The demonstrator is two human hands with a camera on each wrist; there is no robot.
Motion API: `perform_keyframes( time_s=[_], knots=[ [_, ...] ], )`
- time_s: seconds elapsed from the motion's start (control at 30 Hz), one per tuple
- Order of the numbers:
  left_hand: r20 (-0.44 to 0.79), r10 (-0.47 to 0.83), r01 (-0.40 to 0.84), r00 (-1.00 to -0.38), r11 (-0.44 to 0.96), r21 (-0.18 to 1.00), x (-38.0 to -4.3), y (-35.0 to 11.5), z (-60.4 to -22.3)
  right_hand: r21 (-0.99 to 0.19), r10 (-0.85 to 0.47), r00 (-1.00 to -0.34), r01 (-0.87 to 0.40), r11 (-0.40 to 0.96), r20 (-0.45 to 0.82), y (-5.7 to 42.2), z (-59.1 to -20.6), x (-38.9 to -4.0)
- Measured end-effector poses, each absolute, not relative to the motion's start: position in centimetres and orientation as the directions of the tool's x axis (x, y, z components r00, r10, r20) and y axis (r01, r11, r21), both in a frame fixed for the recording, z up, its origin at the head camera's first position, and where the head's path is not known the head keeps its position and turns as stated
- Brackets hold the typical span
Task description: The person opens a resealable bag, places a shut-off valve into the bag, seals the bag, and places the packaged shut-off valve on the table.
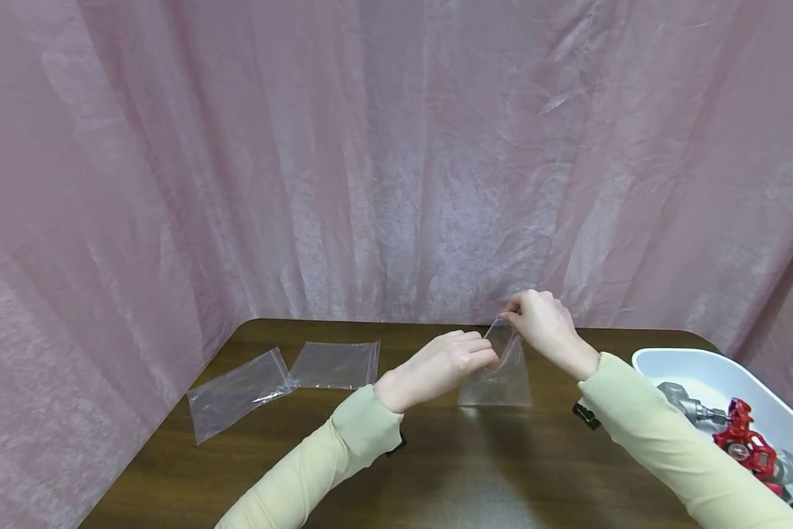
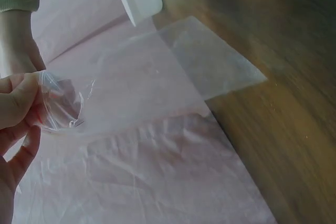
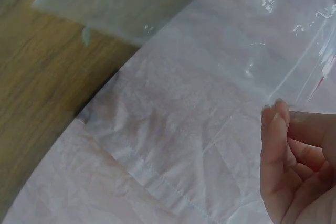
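Observation:
A clear zip-lock plastic bag [image 1: 511,386] hangs upright between my two hands over the far right part of the table. My left hand [image 1: 439,367] pinches the near side of its mouth, with thumb and fingers [image 2: 18,100] on the film in the left wrist view. On the opposite side of the mouth, my right hand [image 1: 547,329] grips the rim between thumb and fingertips [image 3: 281,109]. The mouth is spread into a loop, and the bag [image 2: 215,64] looks flat lower down. A red line runs along the seal in the right wrist view.
Two more clear bags, one tilted [image 1: 240,397] and one straighter [image 1: 336,365], lie at the table's left, corners overlapping. A white tub [image 1: 657,358] on the right holds red metal parts [image 1: 743,441] and silver ones [image 1: 677,397]. A pink curtain [image 1: 396,162] hangs behind the brown table [image 1: 489,477].

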State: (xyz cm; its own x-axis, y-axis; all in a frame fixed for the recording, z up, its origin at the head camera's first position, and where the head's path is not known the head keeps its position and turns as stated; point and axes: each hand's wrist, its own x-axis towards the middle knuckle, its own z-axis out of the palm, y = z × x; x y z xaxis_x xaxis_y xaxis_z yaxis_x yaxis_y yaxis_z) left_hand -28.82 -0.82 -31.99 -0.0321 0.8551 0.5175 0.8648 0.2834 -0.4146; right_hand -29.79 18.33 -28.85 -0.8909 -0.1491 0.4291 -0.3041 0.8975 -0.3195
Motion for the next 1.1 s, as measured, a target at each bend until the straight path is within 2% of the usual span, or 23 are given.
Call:
perform_keyframes(
  time_s=[0.33, 0.47, 0.63, 0.87, 1.0, 1.1],
  knots=[
    [0.504, 0.863, 0.891, -0.025, 0.248, -0.379, -29.2, -0.6, -32.4, -0.288, -0.219, -0.847, -0.391, 0.874, 0.484, 18.8, -29.7, -30.0],
    [0.574, 0.819, 0.917, -0.018, 0.243, -0.317, -30.4, -1.0, -32.5, -0.281, -0.244, -0.833, -0.420, 0.863, 0.497, 19.2, -29.8, -29.8],
    [0.669, 0.742, 0.938, -0.043, 0.261, -0.230, -32.1, -1.8, -32.5, -0.295, -0.263, -0.839, -0.434, 0.851, 0.476, 19.5, -29.8, -29.8],
    [0.692, 0.717, 0.960, -0.090, 0.248, -0.132, -33.7, -2.9, -32.7, -0.320, -0.272, -0.845, -0.443, 0.837, 0.460, 19.6, -29.7, -30.1],
    [0.694, 0.714, 0.958, -0.096, 0.256, -0.131, -34.2, -3.1, -33.1, -0.329, -0.284, -0.842, -0.457, 0.826, 0.458, 19.6, -29.8, -30.1],
    [0.693, 0.717, 0.959, -0.074, 0.241, -0.147, -34.4, -3.1, -33.1, -0.338, -0.290, -0.842, -0.465, 0.818, 0.456, 19.4, -30.0, -30.1]
  ],
)
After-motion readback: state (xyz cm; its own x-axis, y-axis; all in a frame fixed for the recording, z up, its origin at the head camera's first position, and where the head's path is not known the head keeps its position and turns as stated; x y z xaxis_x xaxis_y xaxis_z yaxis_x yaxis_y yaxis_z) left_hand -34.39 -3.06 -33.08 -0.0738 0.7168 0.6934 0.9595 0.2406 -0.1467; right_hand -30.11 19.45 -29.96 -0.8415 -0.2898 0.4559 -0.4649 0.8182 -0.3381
